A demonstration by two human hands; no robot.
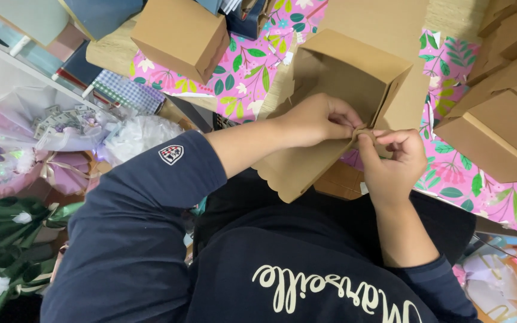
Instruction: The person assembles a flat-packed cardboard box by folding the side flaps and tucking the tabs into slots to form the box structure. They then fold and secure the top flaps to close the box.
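Observation:
A half-folded brown cardboard box (pixel 345 72) lies open toward me over the table's edge, its scalloped flap (pixel 297 173) hanging down toward my lap. My left hand (pixel 318 119) and my right hand (pixel 393 161) meet at the box's near corner. Both pinch a small cardboard tab between fingertips and thumbs. The tab itself is mostly hidden by my fingers. I wear a dark blue long-sleeved top, the left sleeve pushed up.
A closed brown box (pixel 181 36) stands at the back left, and several more brown boxes (pixel 498 137) are stacked at the right. Pink floral wrapping paper (pixel 240 75) covers the table. Wrapped bouquets (pixel 7 239) lie at the far left.

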